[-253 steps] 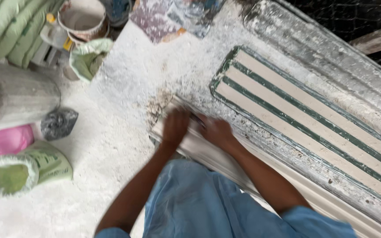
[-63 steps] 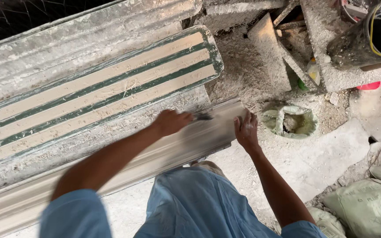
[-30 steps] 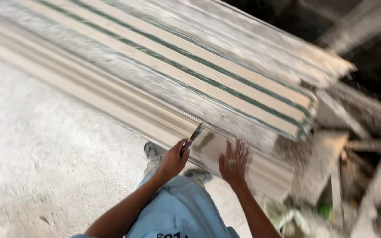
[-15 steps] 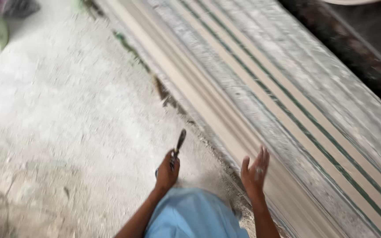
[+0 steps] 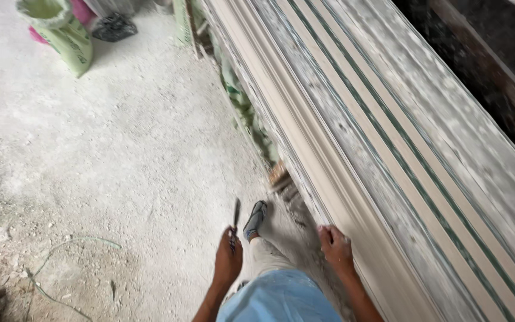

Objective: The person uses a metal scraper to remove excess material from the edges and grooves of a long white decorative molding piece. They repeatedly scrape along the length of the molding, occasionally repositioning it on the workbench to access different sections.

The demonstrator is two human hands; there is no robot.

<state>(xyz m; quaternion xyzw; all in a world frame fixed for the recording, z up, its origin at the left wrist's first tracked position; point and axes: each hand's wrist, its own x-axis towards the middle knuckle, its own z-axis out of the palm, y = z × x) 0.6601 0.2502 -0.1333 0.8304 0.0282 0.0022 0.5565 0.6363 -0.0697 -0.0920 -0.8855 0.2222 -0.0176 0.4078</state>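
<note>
My left hand (image 5: 227,259) is closed around a thin dark scraper blade (image 5: 235,216) that points forward over the floor. My right hand (image 5: 335,247) rests with curled fingers on the near edge of a long pale plaster cornice moulding (image 5: 305,149). That moulding lies along a long dusty workbench (image 5: 424,137) with green and cream stripes, which runs from the top of the view to the lower right. My foot in a sandal (image 5: 256,219) steps on the floor beside the bench. Blue clothing covers the bottom centre.
The floor (image 5: 120,155) is white with plaster dust. A green sack (image 5: 61,36) and a dark bag (image 5: 113,27) stand at the far left, with something pink behind them. A thin cord (image 5: 61,250) lies on the floor at lower left. Dark ground lies beyond the bench.
The view has swung along the bench. My right hand has come down from raised and spread to resting on the moulding's edge. My left hand still holds the blade. A foot has stepped forward.
</note>
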